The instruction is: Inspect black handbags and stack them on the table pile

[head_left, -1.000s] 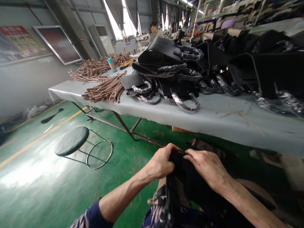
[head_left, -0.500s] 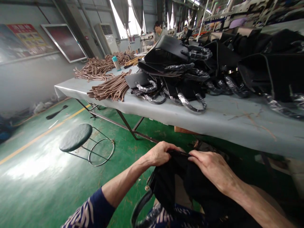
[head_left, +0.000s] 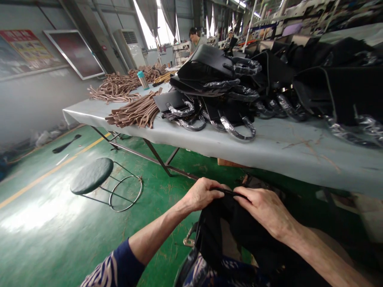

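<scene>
Pinching the upper edge of a black handbag (head_left: 248,229), the left hand (head_left: 201,195) and right hand (head_left: 265,205) both grasp it between thumb and fingers, near each other with a bit of dark edge showing between them. The handbag hangs in front of the person, just before the worktop (head_left: 191,141), its matte, soft-looking material sagging in folds; a metal clasp (head_left: 188,241) shows at its left side. A navy sleeve (head_left: 122,263) with pale wavy stripes covers part of the left arm.

Smooth grey sheeting covers the worktop and drapes over its front edge. On it lies a pile of black bags (head_left: 206,65) with leather-like panels, their curved handles (head_left: 237,129) wrapped in crinkled, shiny plastic. To the left are a fanned bundle of flat brown straps (head_left: 134,111), a looser tangle of straps (head_left: 116,85) and a teal-topped bottle (head_left: 143,80). On the glossy green floor (head_left: 50,239) is a stool (head_left: 92,175) with a round padded seat.

The handbag's lower part is cut off by the bottom border, and its dark folds merge, making the full shape hard to read. Some fingertips are hidden behind the edge. The piled bags overlap too much to count, and they partly hide a co-worker (head_left: 197,39).
</scene>
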`<action>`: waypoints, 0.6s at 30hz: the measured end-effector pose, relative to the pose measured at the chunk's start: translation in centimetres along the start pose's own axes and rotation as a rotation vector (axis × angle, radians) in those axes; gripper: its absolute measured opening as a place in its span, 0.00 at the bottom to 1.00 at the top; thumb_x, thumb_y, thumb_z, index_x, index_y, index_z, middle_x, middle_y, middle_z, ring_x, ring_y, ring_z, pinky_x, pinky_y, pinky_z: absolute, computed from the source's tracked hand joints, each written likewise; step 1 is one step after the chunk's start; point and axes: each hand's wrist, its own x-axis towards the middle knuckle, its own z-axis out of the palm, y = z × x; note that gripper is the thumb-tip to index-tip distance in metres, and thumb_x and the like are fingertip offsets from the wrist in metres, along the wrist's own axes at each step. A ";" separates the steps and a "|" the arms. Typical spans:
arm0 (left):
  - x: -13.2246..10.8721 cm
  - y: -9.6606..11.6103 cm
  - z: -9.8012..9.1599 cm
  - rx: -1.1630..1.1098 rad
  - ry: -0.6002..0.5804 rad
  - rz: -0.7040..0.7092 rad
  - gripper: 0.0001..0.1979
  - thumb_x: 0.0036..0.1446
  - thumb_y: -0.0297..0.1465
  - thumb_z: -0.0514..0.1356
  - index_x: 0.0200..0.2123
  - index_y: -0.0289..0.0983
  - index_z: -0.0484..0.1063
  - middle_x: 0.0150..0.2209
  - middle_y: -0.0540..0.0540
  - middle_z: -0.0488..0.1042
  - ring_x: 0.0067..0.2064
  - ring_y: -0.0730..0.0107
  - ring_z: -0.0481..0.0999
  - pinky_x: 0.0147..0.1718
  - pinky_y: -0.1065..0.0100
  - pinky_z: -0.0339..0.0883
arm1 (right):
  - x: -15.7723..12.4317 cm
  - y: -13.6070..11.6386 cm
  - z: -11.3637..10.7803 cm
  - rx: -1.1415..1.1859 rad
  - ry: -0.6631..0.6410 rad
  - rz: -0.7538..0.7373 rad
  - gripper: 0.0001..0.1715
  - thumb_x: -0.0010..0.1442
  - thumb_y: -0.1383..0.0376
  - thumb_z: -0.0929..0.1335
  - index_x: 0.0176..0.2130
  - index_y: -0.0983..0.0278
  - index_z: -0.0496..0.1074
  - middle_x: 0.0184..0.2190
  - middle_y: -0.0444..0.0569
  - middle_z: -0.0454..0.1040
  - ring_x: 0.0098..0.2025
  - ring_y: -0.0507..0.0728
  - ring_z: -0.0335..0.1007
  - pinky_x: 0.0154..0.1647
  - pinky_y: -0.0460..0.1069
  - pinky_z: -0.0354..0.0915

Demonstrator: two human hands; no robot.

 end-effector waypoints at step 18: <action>-0.1 0.9 1.2 0.048 0.057 0.030 0.14 0.51 0.27 0.54 0.40 0.34 0.75 0.37 0.49 0.76 0.40 0.69 0.72 0.41 0.72 0.63 | 1.1 -1.2 -0.7 0.184 -0.106 0.034 0.14 0.61 0.65 0.62 0.44 0.55 0.72 0.41 0.43 0.77 0.42 0.57 0.73 0.40 0.50 0.68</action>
